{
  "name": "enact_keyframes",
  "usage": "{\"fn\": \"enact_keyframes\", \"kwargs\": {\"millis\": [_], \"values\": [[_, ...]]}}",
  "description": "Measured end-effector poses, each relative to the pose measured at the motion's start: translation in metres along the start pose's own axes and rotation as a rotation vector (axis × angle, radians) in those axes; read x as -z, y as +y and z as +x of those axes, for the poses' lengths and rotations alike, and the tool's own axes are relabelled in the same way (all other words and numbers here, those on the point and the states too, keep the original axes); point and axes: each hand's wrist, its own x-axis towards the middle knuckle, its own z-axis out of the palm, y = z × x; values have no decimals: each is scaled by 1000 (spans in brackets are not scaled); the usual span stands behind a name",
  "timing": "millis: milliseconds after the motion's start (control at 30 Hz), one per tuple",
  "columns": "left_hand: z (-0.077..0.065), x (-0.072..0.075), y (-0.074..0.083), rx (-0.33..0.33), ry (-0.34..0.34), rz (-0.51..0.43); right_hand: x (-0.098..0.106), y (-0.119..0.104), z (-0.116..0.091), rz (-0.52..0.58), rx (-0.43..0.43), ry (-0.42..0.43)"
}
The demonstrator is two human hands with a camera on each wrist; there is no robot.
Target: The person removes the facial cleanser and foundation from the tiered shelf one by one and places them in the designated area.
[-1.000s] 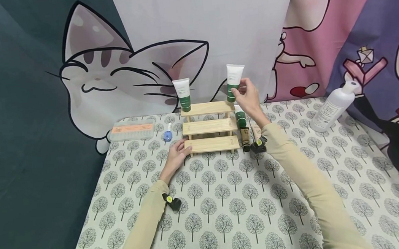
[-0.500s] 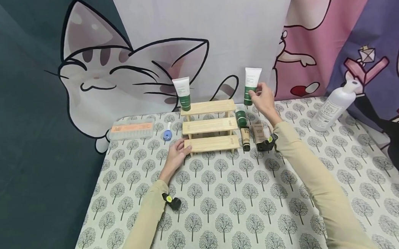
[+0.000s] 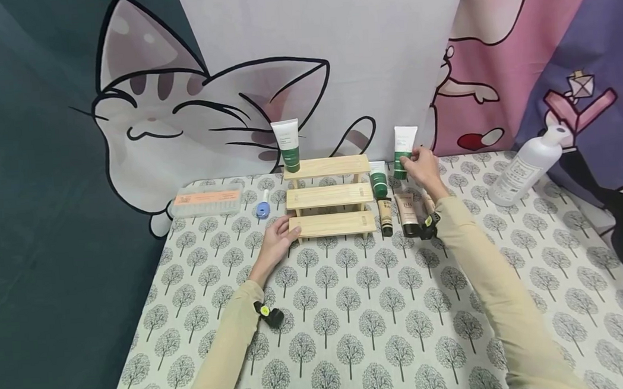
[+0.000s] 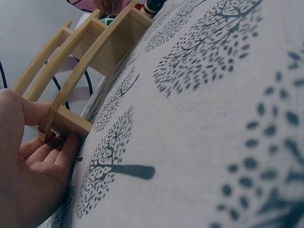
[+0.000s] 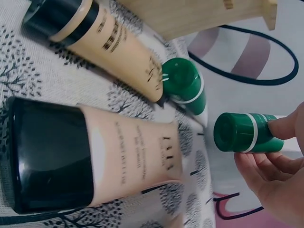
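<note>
My left hand (image 3: 278,241) grips the left end of the bottom step of a three-step wooden rack (image 3: 332,224), thumb on top and fingers beneath in the left wrist view. A green-and-white squeeze tube (image 3: 287,142) stands cap down on the rack's top step, at its left. Right of the rack, my right hand (image 3: 424,170) pinches a similar squeeze tube (image 3: 406,140), green cap (image 5: 229,133) downward. Beside the rack lie another green-and-white tube (image 3: 378,181), a small yellowish tube (image 3: 385,215) and a beige BB cream tube (image 3: 406,211). Another beige tube (image 3: 429,203) is partly hidden by my right wrist.
A white pump-style bottle (image 3: 526,169) leans at the far right. On the left lie a clear plastic box (image 3: 206,204) with an orange label and a small blue-and-white item (image 3: 262,208). Behind the tree-patterned tablecloth (image 3: 346,323) hangs a cartoon curtain (image 3: 377,47).
My right hand has carried its squeeze tube from the right end of the rack's top step rightward and down, past the rack. My left hand has stayed on the rack.
</note>
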Motion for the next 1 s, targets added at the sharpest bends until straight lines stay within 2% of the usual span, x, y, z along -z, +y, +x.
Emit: {"fn": "enact_keyframes", "kwargs": {"millis": [267, 500, 767, 1000], "values": [[-1, -2, 3, -10, 10, -13, -3, 13, 0, -69, -37, -47], [0, -3, 3, 5, 9, -10, -8, 20, 3, -7, -134, -127], [0, -1, 2, -4, -8, -10, -14, 25, 7, -34, -227, -185], [-1, 1, 2, 1, -6, -13, -15, 22, 4, -104, -173, -182]]}}
